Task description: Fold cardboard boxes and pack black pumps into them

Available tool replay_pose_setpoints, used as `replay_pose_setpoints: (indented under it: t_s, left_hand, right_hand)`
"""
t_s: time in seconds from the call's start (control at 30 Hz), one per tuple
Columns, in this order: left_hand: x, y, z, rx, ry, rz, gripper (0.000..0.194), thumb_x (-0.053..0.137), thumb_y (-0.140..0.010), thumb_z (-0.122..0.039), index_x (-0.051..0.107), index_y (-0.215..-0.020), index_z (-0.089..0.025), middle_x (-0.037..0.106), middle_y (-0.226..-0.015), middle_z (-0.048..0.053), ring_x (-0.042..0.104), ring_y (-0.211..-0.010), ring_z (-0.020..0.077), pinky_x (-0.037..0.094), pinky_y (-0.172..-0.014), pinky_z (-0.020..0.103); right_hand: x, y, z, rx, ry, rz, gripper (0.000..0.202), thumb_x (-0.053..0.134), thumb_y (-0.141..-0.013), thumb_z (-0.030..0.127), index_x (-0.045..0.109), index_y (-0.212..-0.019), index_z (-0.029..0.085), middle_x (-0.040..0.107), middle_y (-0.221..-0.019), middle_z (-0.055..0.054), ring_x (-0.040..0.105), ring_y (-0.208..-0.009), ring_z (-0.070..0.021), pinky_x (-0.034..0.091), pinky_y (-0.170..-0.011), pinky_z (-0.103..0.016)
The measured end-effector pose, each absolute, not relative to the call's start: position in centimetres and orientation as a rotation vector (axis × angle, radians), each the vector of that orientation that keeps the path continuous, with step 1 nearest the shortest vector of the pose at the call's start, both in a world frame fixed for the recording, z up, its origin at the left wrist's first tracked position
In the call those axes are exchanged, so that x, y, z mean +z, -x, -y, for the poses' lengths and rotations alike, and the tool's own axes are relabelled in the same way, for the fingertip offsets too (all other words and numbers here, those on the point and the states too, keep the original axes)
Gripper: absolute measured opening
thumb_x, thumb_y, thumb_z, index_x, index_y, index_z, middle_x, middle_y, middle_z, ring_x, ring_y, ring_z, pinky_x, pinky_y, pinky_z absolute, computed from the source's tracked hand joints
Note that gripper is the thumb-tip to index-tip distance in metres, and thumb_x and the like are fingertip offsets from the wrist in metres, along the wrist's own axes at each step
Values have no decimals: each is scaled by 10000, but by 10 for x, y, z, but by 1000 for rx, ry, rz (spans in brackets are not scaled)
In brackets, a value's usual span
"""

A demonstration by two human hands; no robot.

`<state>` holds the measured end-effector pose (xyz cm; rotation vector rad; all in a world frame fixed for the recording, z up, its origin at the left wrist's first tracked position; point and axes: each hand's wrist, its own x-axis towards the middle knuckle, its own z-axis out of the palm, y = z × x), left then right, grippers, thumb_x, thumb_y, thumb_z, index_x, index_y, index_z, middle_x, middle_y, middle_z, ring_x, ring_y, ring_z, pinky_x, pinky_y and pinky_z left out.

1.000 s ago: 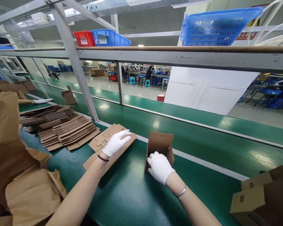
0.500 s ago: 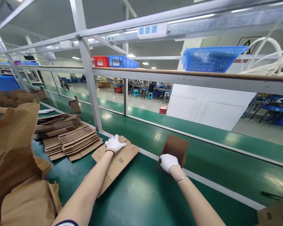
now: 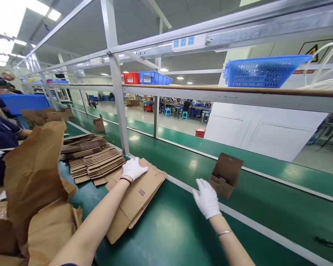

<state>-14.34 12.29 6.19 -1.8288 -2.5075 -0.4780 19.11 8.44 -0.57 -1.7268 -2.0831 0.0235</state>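
My left hand wears a white glove and rests on the upper part of flat brown cartons, its thumb stretched out to the right. At least two cartons overlap under it, slightly fanned. My right hand, gloved too, is open with fingers apart and holds nothing. Just beyond its fingertips, a folded-up carton with a raised lid flap stands on the green conveyor belt. Left of my left hand lies a stack of flat cartons.
Crumpled brown paper fills the left side, with a co-worker's dark sleeve behind it. A metal post rises beyond the stack. Another carton stands farther up the belt. A blue basket sits on the overhead shelf.
My right hand has let go of the folded-up carton, which now stands on the belt farther right. My left hand stays on the flat cartons. The view has turned a little left.
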Motion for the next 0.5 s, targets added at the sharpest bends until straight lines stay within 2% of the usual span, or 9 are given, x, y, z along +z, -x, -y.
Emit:
replay_pose_setpoints:
  t_s: [0.07,0.13,0.2,0.23,0.3,0.37,0.43,0.5]
  left_hand:
    - [81,118,-114,-556,1824,2406,777,502,-734,-677,465,-1302,-147,557,-1286,202,509,-1209,392,423,-948,487]
    - [96,90,-104,-711,1857,2283,877,507,-728,-712,391,-1372,-129,524,-1322,214,473,-1245,398,407,-979,489]
    - [104,66,-93,-1023,2025,2195,919,542,-736,-678,342,-1413,-89,478,-1379,242,414,-1308,410,381,-1022,498]
    - [105,57,-87,-1200,2150,2159,873,533,-765,-640,353,-1411,-81,471,-1397,243,400,-1329,404,374,-1037,498]
    - [103,45,-75,-1450,2443,2084,656,447,-851,-546,460,-1348,-118,548,-1357,192,470,-1298,348,413,-1020,466]
    - [97,37,-62,-1671,2864,1987,526,375,-884,-486,564,-1239,-147,657,-1220,151,584,-1179,306,471,-951,445]
    - [88,27,-50,-1932,3281,1804,520,386,-848,-502,606,-1159,-148,709,-1078,147,650,-1054,302,498,-877,448]
    - [78,16,-42,-2214,3575,1529,565,482,-755,-553,601,-1133,-150,705,-1022,148,660,-1001,317,488,-852,462]
  right_hand:
    - [-8,-165,-67,519,1493,1994,621,464,-917,380,347,-1473,130,526,-1406,-169,528,-1265,-270,412,-1058,-425]
    - [-1,-148,-54,822,1265,1792,822,477,-901,462,86,-1550,141,509,-1424,-163,578,-1217,-232,461,-1023,-385]
    - [12,-146,-45,836,1192,1555,984,508,-875,502,-118,-1539,135,435,-1483,-172,543,-1263,-224,442,-1052,-375]
    - [19,-152,-42,797,1200,1449,1025,525,-861,508,-156,-1531,137,375,-1523,-168,499,-1308,-225,410,-1085,-376]
    - [29,-172,-38,760,1222,1308,1025,552,-838,513,-106,-1545,169,263,-1583,-130,404,-1383,-226,347,-1134,-379]
    - [33,-195,-33,831,1185,1289,956,577,-818,526,65,-1559,207,225,-1601,-79,337,-1421,-232,317,-1154,-379]
    - [30,-211,-29,919,1141,1298,876,602,-801,553,238,-1530,230,278,-1586,-54,321,-1428,-244,329,-1150,-384]
    - [22,-219,-25,974,1125,1277,839,630,-776,591,347,-1485,241,358,-1551,-59,362,-1405,-271,377,-1124,-404]
